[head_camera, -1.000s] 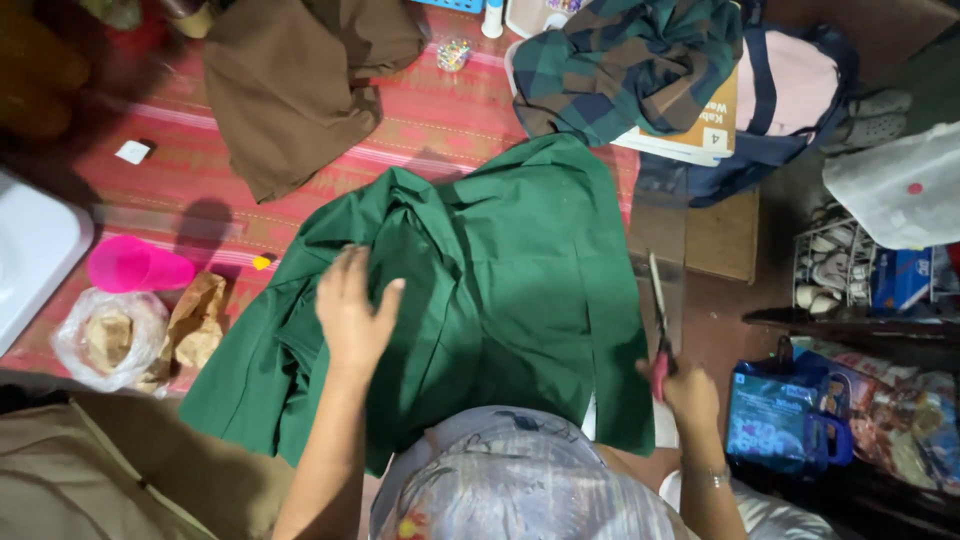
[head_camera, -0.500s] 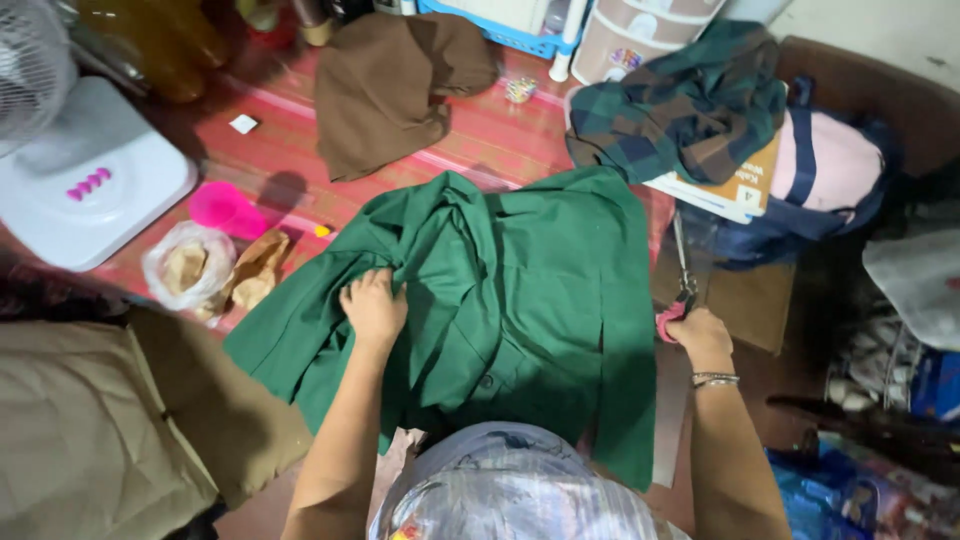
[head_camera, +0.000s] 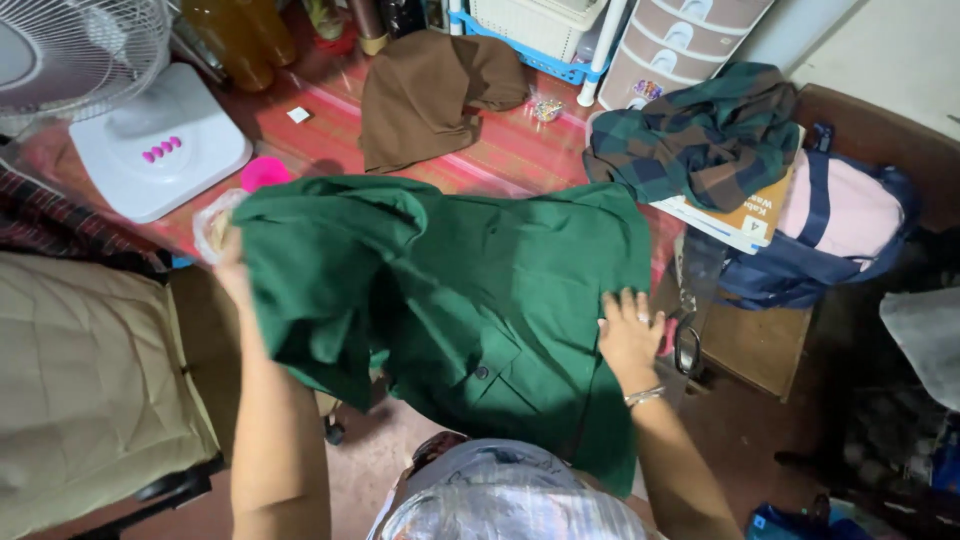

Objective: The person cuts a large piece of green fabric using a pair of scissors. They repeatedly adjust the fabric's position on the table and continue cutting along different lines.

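A dark green garment [head_camera: 480, 300] lies spread over a red patterned mat [head_camera: 500, 160]. My left hand [head_camera: 232, 268] grips its left edge and holds that side lifted and folded over, with the fingers mostly hidden behind the cloth. My right hand [head_camera: 628, 335] rests flat, fingers apart, on the garment's right edge; a bracelet sits on its wrist. A pair of scissors [head_camera: 686, 340] lies just right of that hand, on a brown cardboard piece [head_camera: 755, 345].
A white fan base [head_camera: 160, 150] stands at the upper left, a brown garment [head_camera: 430, 95] at the top centre. A plaid cloth [head_camera: 710, 135] sits on a book [head_camera: 745, 222] beside a blue and pink bag [head_camera: 840, 215]. A beige cushion [head_camera: 90, 380] is at left.
My left hand has moved left and lifted the garment's left side. My right hand has let go of the scissors and now lies flat on the cloth. The view has tilted up.
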